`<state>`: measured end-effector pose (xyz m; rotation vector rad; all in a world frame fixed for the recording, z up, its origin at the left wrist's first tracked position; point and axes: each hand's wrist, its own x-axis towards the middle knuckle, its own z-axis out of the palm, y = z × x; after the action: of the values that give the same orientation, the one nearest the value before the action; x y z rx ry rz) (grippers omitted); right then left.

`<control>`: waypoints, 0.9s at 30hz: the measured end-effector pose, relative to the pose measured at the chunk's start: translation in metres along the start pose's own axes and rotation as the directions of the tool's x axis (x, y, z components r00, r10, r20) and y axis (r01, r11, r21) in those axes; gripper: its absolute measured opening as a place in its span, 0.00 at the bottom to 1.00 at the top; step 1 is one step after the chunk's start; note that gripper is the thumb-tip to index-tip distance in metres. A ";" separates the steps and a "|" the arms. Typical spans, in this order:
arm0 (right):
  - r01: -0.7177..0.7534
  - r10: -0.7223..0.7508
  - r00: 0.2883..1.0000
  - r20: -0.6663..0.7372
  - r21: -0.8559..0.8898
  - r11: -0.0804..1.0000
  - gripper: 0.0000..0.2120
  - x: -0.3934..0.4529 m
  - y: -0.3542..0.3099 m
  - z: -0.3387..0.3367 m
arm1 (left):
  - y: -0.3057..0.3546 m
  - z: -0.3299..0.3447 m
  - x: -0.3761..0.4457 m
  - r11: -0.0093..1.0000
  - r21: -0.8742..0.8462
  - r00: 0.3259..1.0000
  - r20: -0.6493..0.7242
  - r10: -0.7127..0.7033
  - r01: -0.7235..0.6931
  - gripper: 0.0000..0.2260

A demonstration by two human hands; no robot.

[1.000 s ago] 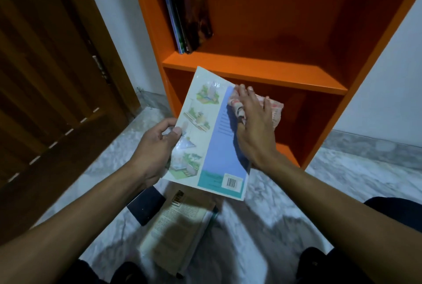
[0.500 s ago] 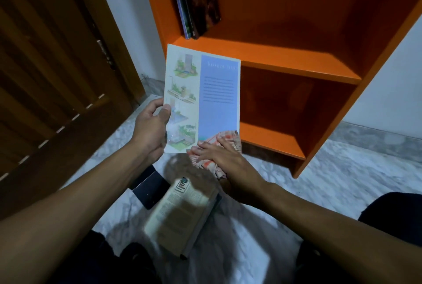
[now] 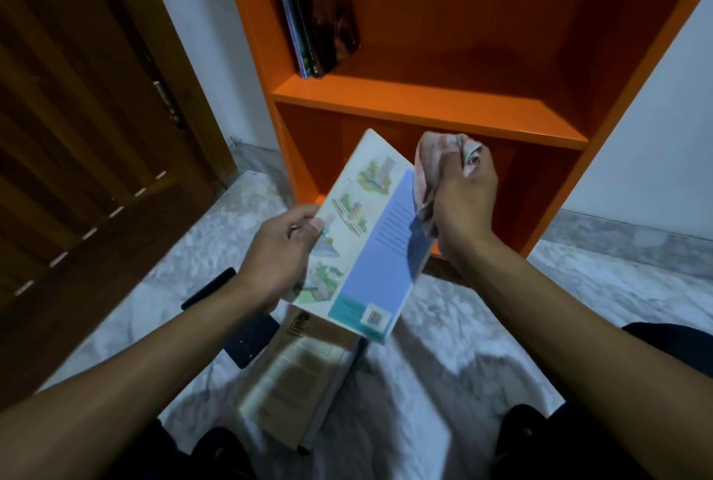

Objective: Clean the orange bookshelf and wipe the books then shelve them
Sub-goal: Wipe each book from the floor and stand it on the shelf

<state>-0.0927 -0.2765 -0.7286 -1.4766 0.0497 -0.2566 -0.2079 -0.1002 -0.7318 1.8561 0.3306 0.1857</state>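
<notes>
While the left hand [image 3: 279,253] grips the blue-backed book [image 3: 368,238] by its left edge, tilted above the marble floor [image 3: 443,325], the right hand [image 3: 461,201] clutches a bunched cloth [image 3: 434,163] against the book's right edge; behind stands the orange bookshelf [image 3: 428,105], shelved books [image 3: 320,8] upright far left; another book [image 3: 297,375] lies on the floor below.

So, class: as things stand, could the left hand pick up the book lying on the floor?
Probably not: the left hand is holding the illustrated book, which also hangs over the floor book.
</notes>
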 end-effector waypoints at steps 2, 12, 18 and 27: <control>0.122 -0.120 0.991 0.053 -0.041 0.992 0.14 -0.003 -0.002 0.001 | 0.000 0.012 -0.004 1.000 -0.018 0.998 0.062 0.003 -0.002 0.10; 0.450 -0.224 0.804 0.552 -0.317 0.835 0.19 -0.073 0.055 0.018 | -0.007 0.025 0.012 0.962 -0.267 0.998 -0.023 -0.067 0.058 0.12; 0.653 -0.299 0.482 0.824 -0.110 0.749 0.22 -0.101 0.069 0.007 | -0.011 0.005 0.026 0.853 -0.497 0.957 -0.136 -0.257 0.158 0.12; 0.767 -0.370 0.254 0.893 0.047 0.640 0.14 -0.097 0.071 0.002 | -0.008 -0.012 0.024 0.891 -0.451 0.955 -0.235 -0.182 0.059 0.11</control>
<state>-0.1767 -0.2503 -0.8105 -1.8504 -1.4306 -0.0801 -0.1893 -0.0795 -0.7365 1.3548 0.5463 0.3982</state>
